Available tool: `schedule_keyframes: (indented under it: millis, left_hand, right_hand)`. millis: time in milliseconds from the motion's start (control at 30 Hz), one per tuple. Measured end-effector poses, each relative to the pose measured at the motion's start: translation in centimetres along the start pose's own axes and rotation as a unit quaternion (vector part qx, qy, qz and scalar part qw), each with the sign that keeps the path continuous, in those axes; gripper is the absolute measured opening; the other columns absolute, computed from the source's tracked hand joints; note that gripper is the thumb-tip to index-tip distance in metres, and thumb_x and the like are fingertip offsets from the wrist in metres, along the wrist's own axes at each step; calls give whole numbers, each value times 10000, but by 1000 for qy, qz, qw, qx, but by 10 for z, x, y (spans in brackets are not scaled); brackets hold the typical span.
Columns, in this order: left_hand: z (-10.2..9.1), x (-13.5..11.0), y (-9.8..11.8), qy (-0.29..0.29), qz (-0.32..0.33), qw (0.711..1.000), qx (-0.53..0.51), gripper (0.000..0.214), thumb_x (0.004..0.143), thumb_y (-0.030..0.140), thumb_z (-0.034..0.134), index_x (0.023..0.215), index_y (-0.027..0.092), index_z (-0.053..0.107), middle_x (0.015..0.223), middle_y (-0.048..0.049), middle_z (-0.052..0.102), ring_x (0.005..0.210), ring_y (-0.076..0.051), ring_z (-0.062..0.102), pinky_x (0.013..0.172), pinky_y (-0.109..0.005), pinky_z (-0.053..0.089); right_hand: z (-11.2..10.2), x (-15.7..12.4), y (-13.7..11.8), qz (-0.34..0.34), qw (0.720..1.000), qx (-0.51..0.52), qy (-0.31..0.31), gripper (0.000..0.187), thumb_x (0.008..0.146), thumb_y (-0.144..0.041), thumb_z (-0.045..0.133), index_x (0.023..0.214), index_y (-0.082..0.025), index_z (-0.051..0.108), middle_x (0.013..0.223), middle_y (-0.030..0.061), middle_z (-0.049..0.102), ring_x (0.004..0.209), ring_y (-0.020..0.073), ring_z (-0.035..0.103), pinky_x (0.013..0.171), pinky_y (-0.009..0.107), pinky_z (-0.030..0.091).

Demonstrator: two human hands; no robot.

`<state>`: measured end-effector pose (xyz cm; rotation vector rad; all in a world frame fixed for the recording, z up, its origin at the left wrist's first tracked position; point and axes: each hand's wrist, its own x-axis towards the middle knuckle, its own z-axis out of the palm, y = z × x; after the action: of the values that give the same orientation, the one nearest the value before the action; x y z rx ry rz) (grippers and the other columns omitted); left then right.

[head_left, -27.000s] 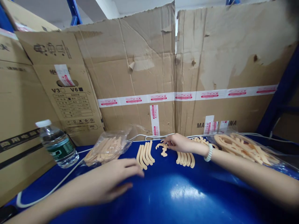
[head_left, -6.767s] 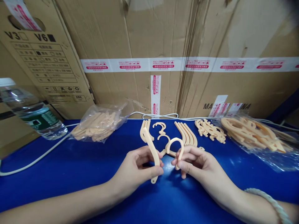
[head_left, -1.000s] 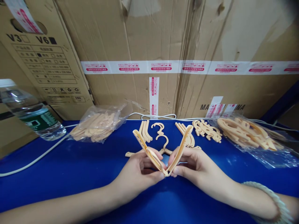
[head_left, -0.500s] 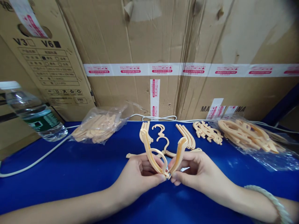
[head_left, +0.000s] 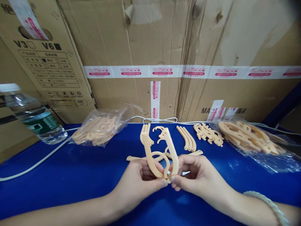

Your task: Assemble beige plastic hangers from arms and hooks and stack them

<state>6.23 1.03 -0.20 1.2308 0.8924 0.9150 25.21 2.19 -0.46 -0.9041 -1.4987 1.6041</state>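
Observation:
Between both hands is a beige plastic folding hanger (head_left: 173,153), its two curved arms pointing up and its hook curving between them. My left hand (head_left: 138,179) pinches the base beside the left arm. My right hand (head_left: 199,172) grips the lower end of the right arm, thumb at the joint. Fingers partly hide the joint, so I cannot tell how firmly the parts are joined. Just behind lies another hanger (head_left: 196,153), spread out and partly covered. Beyond it are loose hanger arms (head_left: 187,138) in a row, more arms (head_left: 146,129) at left, and a loose hook (head_left: 159,128).
A pile of hooks (head_left: 208,135) lies right of the arms. Plastic bags of beige parts stand at left (head_left: 96,130) and right (head_left: 249,138). A water bottle (head_left: 39,119) is at far left, near a white cable (head_left: 35,166). Cardboard boxes (head_left: 141,40) wall off the blue table's (head_left: 94,175) back.
The right arm of the held hanger has swung leftward and more upright, turning its flat face toward me. My right hand has shifted slightly left; my left hand stays nearly still.

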Motion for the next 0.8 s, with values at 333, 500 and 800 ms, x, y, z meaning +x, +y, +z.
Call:
schedule_keyframes:
  millis: [333,500,800]
  left_hand:
    - [-30,10,31,70,-45,996,-37,284,647,235,857,773,138,622,724,-23,732,622,-100,676,608,-163,527]
    - [-64,22,48,52,-55,996,-41,233,689,228,838,733,144,625,803,-10,725,679,-78,684,656,-122,523]
    - [-97,28,69,-45,0,951,305,194,741,301,773,788,169,639,785,-16,721,728,-139,669,657,-213,503]
  right_hand:
    - [-41,10,-46,-42,985,-145,-84,248,709,-313,811,803,-144,657,712,26,689,591,128,657,549,218,551]
    - [-71,15,-76,-176,905,-384,-52,206,801,-361,732,822,-156,733,804,66,738,736,187,693,641,250,540]
    - [-87,13,-81,-183,736,-639,-129,88,875,-176,561,821,-197,627,790,21,658,708,157,609,642,268,441]
